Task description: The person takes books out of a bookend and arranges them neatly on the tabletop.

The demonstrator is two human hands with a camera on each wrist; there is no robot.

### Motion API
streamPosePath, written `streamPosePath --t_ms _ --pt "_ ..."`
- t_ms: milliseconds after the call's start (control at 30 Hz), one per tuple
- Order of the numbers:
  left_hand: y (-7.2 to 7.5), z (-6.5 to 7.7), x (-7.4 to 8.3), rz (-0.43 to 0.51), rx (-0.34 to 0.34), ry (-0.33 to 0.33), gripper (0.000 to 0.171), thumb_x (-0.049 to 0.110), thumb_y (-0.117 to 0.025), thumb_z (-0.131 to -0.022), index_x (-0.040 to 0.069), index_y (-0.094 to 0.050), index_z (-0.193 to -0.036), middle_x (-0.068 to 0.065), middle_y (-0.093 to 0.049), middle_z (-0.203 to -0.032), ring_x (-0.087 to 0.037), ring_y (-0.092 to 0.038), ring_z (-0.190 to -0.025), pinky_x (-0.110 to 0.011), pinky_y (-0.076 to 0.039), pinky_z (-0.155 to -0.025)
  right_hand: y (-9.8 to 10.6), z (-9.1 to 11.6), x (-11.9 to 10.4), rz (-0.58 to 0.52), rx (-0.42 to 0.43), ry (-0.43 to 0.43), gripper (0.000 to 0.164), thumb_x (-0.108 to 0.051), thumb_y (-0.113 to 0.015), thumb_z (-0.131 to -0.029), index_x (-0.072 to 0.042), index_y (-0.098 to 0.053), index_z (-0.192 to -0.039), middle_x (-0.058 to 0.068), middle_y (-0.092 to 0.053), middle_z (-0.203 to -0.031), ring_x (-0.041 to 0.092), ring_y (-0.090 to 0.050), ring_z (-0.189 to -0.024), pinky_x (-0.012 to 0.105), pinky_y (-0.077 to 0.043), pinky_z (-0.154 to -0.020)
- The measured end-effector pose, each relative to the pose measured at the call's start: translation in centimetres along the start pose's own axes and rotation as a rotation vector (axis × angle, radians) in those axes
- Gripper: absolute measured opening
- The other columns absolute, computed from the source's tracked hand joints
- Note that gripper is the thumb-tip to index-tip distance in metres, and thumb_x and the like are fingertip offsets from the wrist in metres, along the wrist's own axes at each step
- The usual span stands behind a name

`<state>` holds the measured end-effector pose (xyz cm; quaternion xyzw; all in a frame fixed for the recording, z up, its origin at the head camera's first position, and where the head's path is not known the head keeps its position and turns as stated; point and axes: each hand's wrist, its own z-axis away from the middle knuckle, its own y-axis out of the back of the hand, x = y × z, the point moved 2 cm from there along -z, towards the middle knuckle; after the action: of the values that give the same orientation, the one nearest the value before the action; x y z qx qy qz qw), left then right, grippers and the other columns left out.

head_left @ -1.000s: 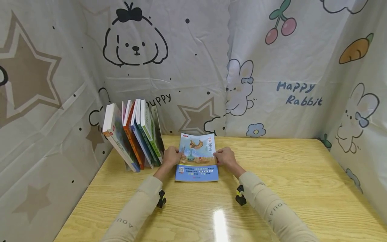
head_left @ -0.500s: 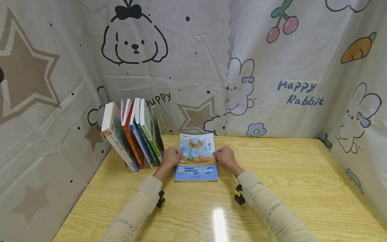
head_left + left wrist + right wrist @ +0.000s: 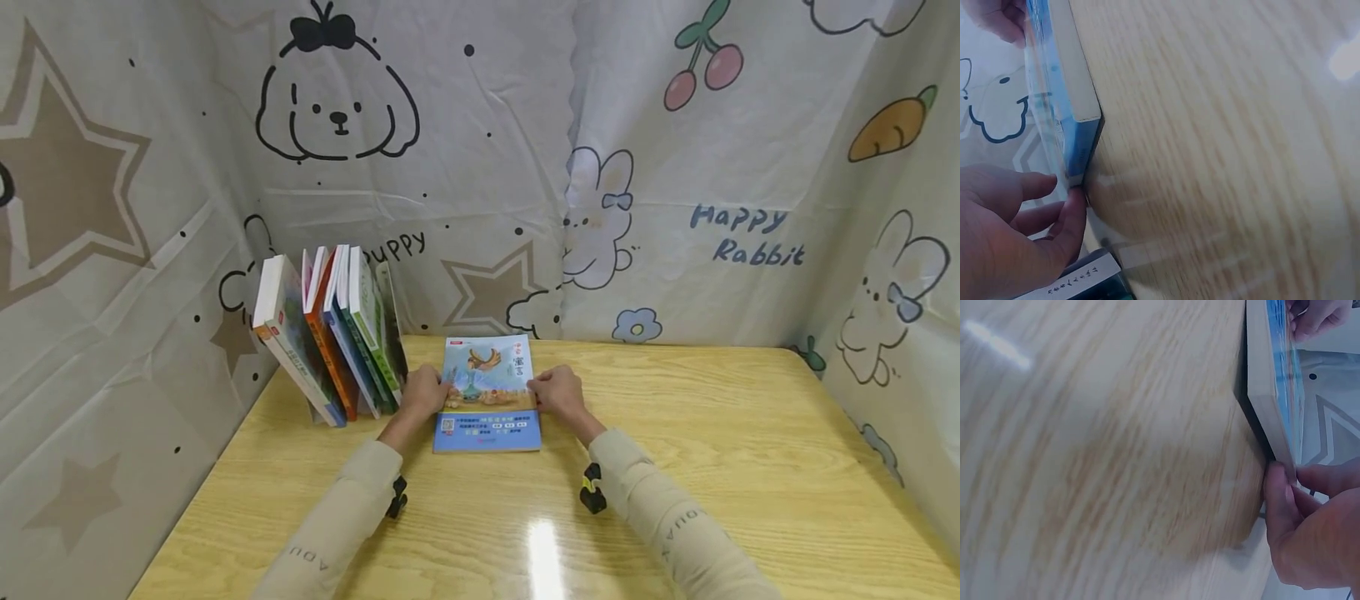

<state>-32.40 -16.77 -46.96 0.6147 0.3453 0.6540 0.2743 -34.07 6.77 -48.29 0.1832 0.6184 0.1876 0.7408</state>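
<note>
A blue picture-covered book [image 3: 487,396] lies face up near the back of the table, its blue band towards the person. At its left edge, the left hand [image 3: 424,390] grips the spine side with bent fingers; the left wrist view shows a fingertip at the book's lower corner and the thumb [image 3: 1038,185] by the cover. Opposite, the right hand [image 3: 558,390] pinches the page-edge side. In the right wrist view a thin dark gap shows beneath the book [image 3: 1263,375], and the fingers [image 3: 1282,494] are at its edge.
A row of several upright books [image 3: 330,333] leans at the back left, close beside the left hand. The wooden table [image 3: 712,467] ends at a printed curtain [image 3: 480,150] behind and on both sides. Glare [image 3: 545,554] marks the table's near part.
</note>
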Motion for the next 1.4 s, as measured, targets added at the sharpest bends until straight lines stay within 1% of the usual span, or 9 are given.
streamPosePath --t_ms 267,433,533,633,767,900,1167,1267,1400 --pt "0.8 0.7 0.5 -0.006 -0.041 -0.068 0.045 0.013 -0.057 -0.100 0.009 -0.048 -0.056 -0.001 -0.046 -0.049 -0.014 -0.036 -0.045 -0.027 -0.029 -0.045 0.0 0.1 0.0 0.056 0.014 0.031 0.022 -0.011 -0.063 -0.096 0.004 -0.074 -0.108 0.010 -0.069 -0.084 0.016 -0.060 -0.068 0.023 -0.046 -0.055" --pt "2.0 1.5 0.7 0.042 0.034 -0.133 0.022 0.015 -0.061 -0.098 0.001 -0.073 -0.086 -0.005 -0.067 -0.073 -0.016 -0.056 -0.060 -0.033 -0.046 -0.056 0.0 0.4 0.1 0.004 -0.005 0.031 0.021 -0.007 -0.063 -0.096 0.006 -0.073 -0.109 0.015 -0.071 -0.097 0.019 -0.067 -0.079 0.026 -0.055 -0.065" --pt "3.3 2.3 1.1 0.123 0.091 -0.154 0.021 0.014 -0.062 -0.098 -0.001 -0.075 -0.104 -0.009 -0.072 -0.090 -0.022 -0.065 -0.077 -0.040 -0.053 -0.070 0.1 0.7 0.0 -0.040 -0.026 0.022 0.022 -0.008 -0.063 -0.096 0.006 -0.072 -0.110 0.017 -0.071 -0.102 0.020 -0.069 -0.082 0.028 -0.057 -0.070" --pt "4.7 3.0 1.7 0.177 0.141 -0.183 0.020 0.015 -0.062 -0.099 0.000 -0.074 -0.105 -0.010 -0.072 -0.091 -0.025 -0.066 -0.082 -0.044 -0.053 -0.074 0.4 1.0 0.0 -0.059 -0.036 0.020 0.023 -0.011 -0.064 -0.096 0.005 -0.072 -0.111 0.017 -0.071 -0.103 0.019 -0.069 -0.081 0.028 -0.058 -0.070" --pt "6.4 4.0 2.3 0.226 0.252 -0.258 0.021 0.016 -0.061 -0.099 0.001 -0.076 -0.104 -0.010 -0.072 -0.087 -0.025 -0.067 -0.078 -0.044 -0.054 -0.073 1.0 1.6 -0.2 -0.058 -0.043 0.038 0.024 -0.012 -0.063 -0.097 0.005 -0.072 -0.112 0.015 -0.071 -0.101 0.019 -0.067 -0.079 0.029 -0.056 -0.068" --pt "7.8 5.3 2.5 0.277 0.420 -0.354 0.020 0.015 -0.061 -0.099 0.002 -0.076 -0.101 -0.010 -0.072 -0.085 -0.024 -0.067 -0.076 -0.044 -0.055 -0.072 1.5 2.1 -0.3 -0.040 -0.060 0.074 0.025 -0.013 -0.063 -0.097 0.004 -0.072 -0.112 0.014 -0.071 -0.098 0.018 -0.064 -0.078 0.029 -0.054 -0.066" --pt "9.5 6.4 1.1 0.291 0.805 -0.684 0.010 0.001 -0.064 -0.093 -0.001 -0.074 -0.091 -0.013 -0.069 -0.083 -0.025 -0.065 -0.069 -0.033 -0.054 -0.064 2.5 2.8 -0.3 0.025 -0.072 0.122 0.025 -0.016 -0.064 -0.097 0.002 -0.073 -0.111 0.012 -0.072 -0.102 0.021 -0.067 -0.089 0.031 -0.055 -0.073" --pt "10.2 6.7 0.3 0.289 0.873 -0.735 0.011 -0.002 -0.062 -0.092 -0.003 -0.073 -0.092 -0.014 -0.068 -0.083 -0.027 -0.063 -0.069 -0.029 -0.050 -0.065 2.9 3.1 -0.3 0.046 -0.080 0.152 0.024 -0.016 -0.064 -0.096 0.002 -0.073 -0.110 0.012 -0.072 -0.101 0.023 -0.068 -0.091 0.034 -0.055 -0.076" --pt "11.2 6.9 -0.9 0.270 0.917 -0.751 0.016 0.001 -0.058 -0.094 -0.005 -0.072 -0.099 -0.018 -0.067 -0.090 -0.030 -0.062 -0.076 -0.032 -0.047 -0.068 3.4 3.5 -0.3 0.090 -0.080 0.206 0.023 -0.016 -0.065 -0.097 0.000 -0.074 -0.109 0.010 -0.073 -0.100 0.025 -0.068 -0.093 0.038 -0.055 -0.078"
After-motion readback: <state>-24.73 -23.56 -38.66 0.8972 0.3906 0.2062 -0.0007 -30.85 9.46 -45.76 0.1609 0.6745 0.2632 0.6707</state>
